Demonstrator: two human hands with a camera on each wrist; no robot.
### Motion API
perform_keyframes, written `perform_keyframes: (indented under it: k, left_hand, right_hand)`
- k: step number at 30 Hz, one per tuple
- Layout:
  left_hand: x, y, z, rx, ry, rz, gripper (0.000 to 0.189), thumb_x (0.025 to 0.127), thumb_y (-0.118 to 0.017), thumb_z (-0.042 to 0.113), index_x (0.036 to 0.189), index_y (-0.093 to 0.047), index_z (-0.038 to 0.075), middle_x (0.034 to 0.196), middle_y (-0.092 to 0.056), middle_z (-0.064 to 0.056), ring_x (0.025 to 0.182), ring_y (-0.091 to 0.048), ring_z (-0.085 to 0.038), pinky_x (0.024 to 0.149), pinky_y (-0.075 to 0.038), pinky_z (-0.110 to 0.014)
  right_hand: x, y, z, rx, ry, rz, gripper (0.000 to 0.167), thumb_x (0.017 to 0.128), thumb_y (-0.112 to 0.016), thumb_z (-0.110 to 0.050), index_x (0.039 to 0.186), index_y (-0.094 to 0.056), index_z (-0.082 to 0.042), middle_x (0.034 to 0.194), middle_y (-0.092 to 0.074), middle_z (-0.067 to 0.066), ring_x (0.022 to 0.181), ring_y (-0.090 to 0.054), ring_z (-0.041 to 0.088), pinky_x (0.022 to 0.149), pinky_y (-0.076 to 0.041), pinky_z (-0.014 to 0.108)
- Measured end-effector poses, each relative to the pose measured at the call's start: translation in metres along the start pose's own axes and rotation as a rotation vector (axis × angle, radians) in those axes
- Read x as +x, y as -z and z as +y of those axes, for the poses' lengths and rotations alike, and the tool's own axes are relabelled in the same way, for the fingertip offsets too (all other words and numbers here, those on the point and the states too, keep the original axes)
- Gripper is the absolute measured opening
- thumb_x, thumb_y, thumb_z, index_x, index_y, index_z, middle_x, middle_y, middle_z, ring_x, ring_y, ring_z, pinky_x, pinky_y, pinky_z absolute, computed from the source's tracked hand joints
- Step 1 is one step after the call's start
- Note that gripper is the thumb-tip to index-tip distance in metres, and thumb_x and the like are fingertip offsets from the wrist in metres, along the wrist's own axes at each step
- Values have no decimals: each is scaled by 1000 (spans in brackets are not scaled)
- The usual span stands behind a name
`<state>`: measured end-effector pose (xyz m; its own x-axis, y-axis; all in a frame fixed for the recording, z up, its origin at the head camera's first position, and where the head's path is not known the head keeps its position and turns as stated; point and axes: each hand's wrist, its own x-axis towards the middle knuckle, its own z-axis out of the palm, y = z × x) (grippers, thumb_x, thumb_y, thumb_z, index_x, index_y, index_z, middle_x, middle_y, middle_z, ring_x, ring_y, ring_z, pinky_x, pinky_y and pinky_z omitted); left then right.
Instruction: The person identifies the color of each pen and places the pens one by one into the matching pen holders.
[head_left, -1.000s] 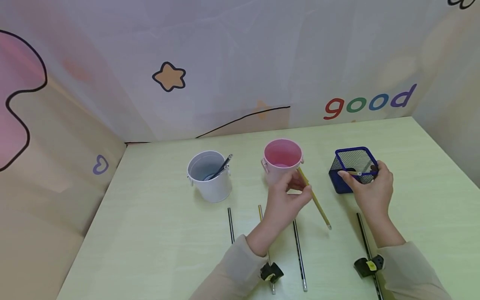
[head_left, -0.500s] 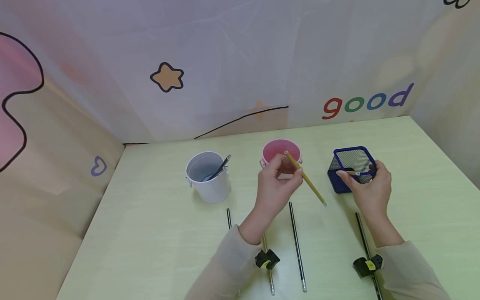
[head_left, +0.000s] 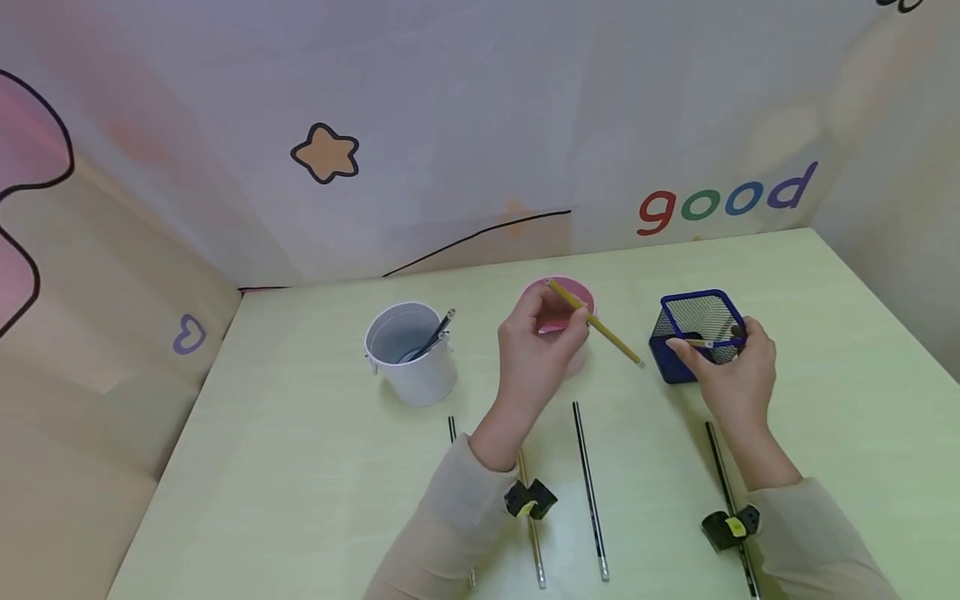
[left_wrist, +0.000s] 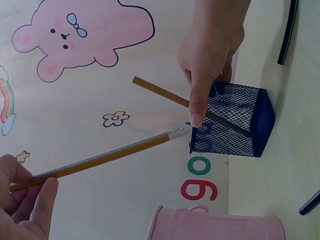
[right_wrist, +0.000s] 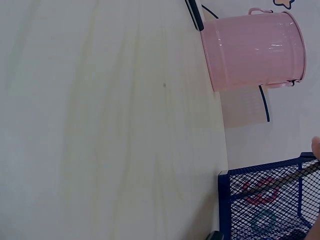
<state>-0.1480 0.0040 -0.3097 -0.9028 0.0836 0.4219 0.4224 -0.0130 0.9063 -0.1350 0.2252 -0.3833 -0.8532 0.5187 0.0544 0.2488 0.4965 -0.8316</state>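
My left hand (head_left: 536,346) pinches a yellow pencil (head_left: 615,340) between thumb and fingers, in the air in front of the pink bucket (right_wrist: 255,52). The pencil slants, its eraser end (left_wrist: 176,132) toward the mesh pen holder; in the left wrist view that end appears close to the holder's rim. My right hand (head_left: 738,375) grips the blue mesh pen holder (head_left: 670,367) by its rim, thumb on the near side. Another yellow pencil (left_wrist: 160,91) leans inside this holder, partly behind the right thumb. The holder's far side is partly covered by my fingers.
A white bucket (head_left: 420,379) with dark pencils (head_left: 435,335) stands at the left. On the table lie a black pencil (head_left: 589,492), a yellow pencil (head_left: 536,546) under my left wrist, and dark pencils at left (head_left: 452,428) and right (head_left: 718,462). A printed wall backs the table.
My left hand has lifted the yellow pencil from low beside the pink bucket, moving up and slightly left. The right hand stays on the pen holder.
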Motion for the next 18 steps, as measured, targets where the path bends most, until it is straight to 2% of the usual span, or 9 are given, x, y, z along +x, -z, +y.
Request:
perform_keyframes:
  k: [4,10,18]
  left_hand:
    - [2,-2,-1,-20,-41,22,16,85,-62,-3,101,-58,-5,95,-63,-20,85,-67,-29,74,-56,-25]
    - [-1,-11,-8,-42,-145,77,15,85,-63,-5,98,-58,-5,94,-62,-21,82,-67,-31,76,-56,-26]
    - [-1,-26,-11,-34,-158,72,14,87,-62,-3,100,-59,-6,97,-63,-22,89,-67,-29,80,-55,-23]
  right_hand:
    - [0,-2,-1,2,-4,-4,94,80,-72,-43,147,-22,1,142,-33,26,131,-34,39,108,-34,52]
    - [1,-3,0,2,-5,-11,95,80,-72,-45,147,-21,0,141,-33,26,131,-34,39,107,-34,52]
    - [1,-1,1,-9,-5,-4,95,80,-72,-45,147,-22,1,141,-33,27,130,-35,40,107,-35,52]
